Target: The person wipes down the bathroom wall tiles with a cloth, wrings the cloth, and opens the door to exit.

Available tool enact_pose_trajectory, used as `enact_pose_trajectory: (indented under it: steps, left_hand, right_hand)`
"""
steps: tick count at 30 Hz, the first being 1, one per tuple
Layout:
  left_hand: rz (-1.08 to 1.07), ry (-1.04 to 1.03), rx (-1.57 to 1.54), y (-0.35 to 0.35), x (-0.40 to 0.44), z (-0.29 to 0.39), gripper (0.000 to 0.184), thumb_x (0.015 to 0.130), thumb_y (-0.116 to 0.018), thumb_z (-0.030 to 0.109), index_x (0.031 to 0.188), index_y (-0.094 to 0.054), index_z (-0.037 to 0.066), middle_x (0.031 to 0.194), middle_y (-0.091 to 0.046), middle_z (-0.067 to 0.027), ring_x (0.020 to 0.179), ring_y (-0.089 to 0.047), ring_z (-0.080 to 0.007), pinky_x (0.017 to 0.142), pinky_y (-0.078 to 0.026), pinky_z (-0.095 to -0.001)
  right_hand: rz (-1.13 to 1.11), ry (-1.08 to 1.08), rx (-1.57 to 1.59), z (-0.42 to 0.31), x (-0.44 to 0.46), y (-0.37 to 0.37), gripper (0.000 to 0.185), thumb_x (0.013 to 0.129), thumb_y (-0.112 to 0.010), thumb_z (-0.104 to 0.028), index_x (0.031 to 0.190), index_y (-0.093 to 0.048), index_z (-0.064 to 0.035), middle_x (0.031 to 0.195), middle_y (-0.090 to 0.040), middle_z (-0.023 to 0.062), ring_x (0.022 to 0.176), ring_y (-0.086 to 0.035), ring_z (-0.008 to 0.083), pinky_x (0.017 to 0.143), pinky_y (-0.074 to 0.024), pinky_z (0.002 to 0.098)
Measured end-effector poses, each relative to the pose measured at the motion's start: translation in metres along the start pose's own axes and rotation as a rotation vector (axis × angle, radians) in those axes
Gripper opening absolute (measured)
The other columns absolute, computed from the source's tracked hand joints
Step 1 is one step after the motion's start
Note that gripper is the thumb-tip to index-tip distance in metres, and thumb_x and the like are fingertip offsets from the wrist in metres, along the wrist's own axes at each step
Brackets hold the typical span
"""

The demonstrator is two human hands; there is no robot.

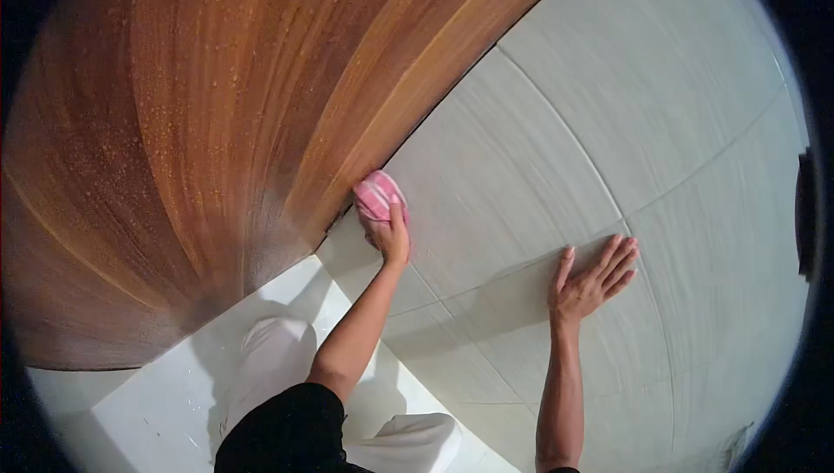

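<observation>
A pink and white striped cloth (380, 194) is bunched in my left hand (391, 237), whose fingers are closed round it. The cloth presses on the grey tiled wall (512, 169), right at the dark seam where the tiles meet the brown wood-grain panel (234, 108). My right hand (592, 282) lies flat against the tiles further right, fingers stretched out and thumb apart, with nothing in it. Its fingertips reach a grout line crossing. Part of the cloth is hidden by my left fingers.
Water drops cover much of the wood-grain panel. Below is a white, glossy surface (165, 403) with small wet spots, near my light-trousered legs (274, 351). A dark object (806, 212) shows at the far right edge of the wall.
</observation>
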State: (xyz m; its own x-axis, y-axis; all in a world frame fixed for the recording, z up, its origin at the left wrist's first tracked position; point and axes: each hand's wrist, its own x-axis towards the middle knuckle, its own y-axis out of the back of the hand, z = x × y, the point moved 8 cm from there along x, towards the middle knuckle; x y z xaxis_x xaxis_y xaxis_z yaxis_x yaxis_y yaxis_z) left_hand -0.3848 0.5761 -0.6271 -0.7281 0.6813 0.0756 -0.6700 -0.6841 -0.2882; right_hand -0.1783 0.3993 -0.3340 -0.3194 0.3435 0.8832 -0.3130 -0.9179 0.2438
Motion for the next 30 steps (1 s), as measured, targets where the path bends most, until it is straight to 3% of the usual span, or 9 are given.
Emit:
enact_pose_trajectory:
  steps: [2, 4, 9, 12, 14, 15, 20, 25, 30]
  left_hand:
    - [0.139, 0.524, -0.086, 0.011, -0.024, -0.003, 0.092, 0.084, -0.063, 0.052, 0.145, -0.023, -0.004, 0.144, -0.037, -0.0270, 0.129, -0.041, -0.0424, 0.109, -0.027, -0.0468]
    - [0.083, 0.650, -0.105, 0.001, -0.035, 0.007, 0.092, 0.085, -0.061, 0.053, 0.146, -0.022, -0.004, 0.146, -0.034, -0.0279, 0.133, -0.038, -0.0401, 0.111, -0.025, -0.0455]
    - [-0.125, -0.007, -0.149, -0.044, -0.056, 0.096, 0.095, 0.083, -0.068, 0.043, 0.148, -0.016, -0.003, 0.148, -0.030, -0.0257, 0.138, -0.029, -0.0400, 0.114, -0.019, -0.0494]
    - [-0.145, -0.387, -0.148, -0.049, -0.073, 0.148, 0.090, 0.075, -0.076, 0.042, 0.144, -0.033, 0.004, 0.140, -0.040, -0.0220, 0.136, -0.030, -0.0416, 0.112, -0.018, -0.0572]
    - [-0.120, -0.921, -0.130, -0.046, -0.087, 0.172, 0.090, 0.072, -0.078, 0.040, 0.143, -0.035, 0.003, 0.136, -0.044, -0.0203, 0.132, -0.035, -0.0421, 0.111, -0.023, -0.0611]
    - [-0.122, -0.915, -0.126, -0.044, -0.084, 0.165, 0.090, 0.072, -0.078, 0.040, 0.143, -0.035, 0.003, 0.136, -0.044, -0.0203, 0.132, -0.035, -0.0421, 0.111, -0.023, -0.0611]
    - [-0.135, -0.667, -0.040, -0.031, -0.083, 0.085, 0.097, 0.072, -0.080, 0.042, 0.144, -0.030, 0.001, 0.143, -0.039, -0.0221, 0.136, -0.031, -0.0415, 0.112, -0.021, -0.0568]
    - [-0.034, 0.334, -0.009, -0.005, -0.089, -0.015, 0.105, 0.080, -0.066, 0.058, 0.149, -0.014, -0.001, 0.143, -0.034, -0.0308, 0.128, -0.039, -0.0476, 0.107, -0.029, -0.0506]
    - [0.062, 0.512, -0.241, -0.005, -0.116, 0.022, 0.099, 0.085, -0.059, 0.057, 0.150, -0.012, -0.001, 0.144, -0.031, -0.0313, 0.126, -0.039, -0.0502, 0.106, -0.030, -0.0493]
  right_hand:
    - [-0.033, -0.012, -0.016, 0.002, -0.002, -0.002, 0.075, 0.092, -0.055, -0.037, 0.150, -0.023, -0.0006, 0.157, -0.021, 0.0191, 0.147, -0.015, 0.0319, 0.118, -0.0031, 0.0460]
    - [-0.025, -0.018, -0.019, 0.005, -0.003, 0.001, 0.074, 0.093, -0.054, -0.038, 0.150, -0.023, -0.0013, 0.157, -0.021, 0.0183, 0.147, -0.015, 0.0315, 0.118, -0.0032, 0.0459]
    - [-0.013, -0.022, 0.014, 0.001, 0.000, -0.001, 0.072, 0.095, -0.052, -0.038, 0.151, -0.022, -0.0034, 0.157, -0.020, 0.0164, 0.147, -0.015, 0.0303, 0.118, -0.0037, 0.0455]
    - [-0.025, -0.015, 0.006, 0.002, -0.002, -0.003, 0.072, 0.095, -0.051, -0.039, 0.151, -0.022, -0.0042, 0.157, -0.020, 0.0161, 0.147, -0.015, 0.0296, 0.118, -0.0038, 0.0453]
    - [-0.021, -0.016, 0.005, 0.001, -0.002, 0.000, 0.071, 0.095, -0.051, -0.038, 0.151, -0.022, -0.0043, 0.158, -0.020, 0.0159, 0.147, -0.015, 0.0294, 0.118, -0.0037, 0.0452]
    - [-0.015, -0.020, 0.003, 0.001, -0.002, 0.000, 0.071, 0.095, -0.051, -0.038, 0.151, -0.022, -0.0044, 0.158, -0.020, 0.0158, 0.147, -0.015, 0.0294, 0.118, -0.0037, 0.0452]
    - [-0.016, -0.035, 0.001, 0.001, -0.003, -0.003, 0.072, 0.095, -0.052, -0.038, 0.151, -0.023, -0.0046, 0.157, -0.021, 0.0159, 0.147, -0.015, 0.0295, 0.118, -0.0034, 0.0450]
    - [0.000, -0.038, 0.007, 0.002, -0.003, 0.000, 0.072, 0.094, -0.053, -0.038, 0.151, -0.023, -0.0044, 0.157, -0.021, 0.0160, 0.147, -0.015, 0.0300, 0.118, -0.0034, 0.0454]
    - [-0.015, -0.050, 0.023, 0.003, -0.002, 0.000, 0.073, 0.094, -0.054, -0.036, 0.151, -0.022, -0.0036, 0.157, -0.020, 0.0168, 0.147, -0.014, 0.0310, 0.118, -0.0033, 0.0463]
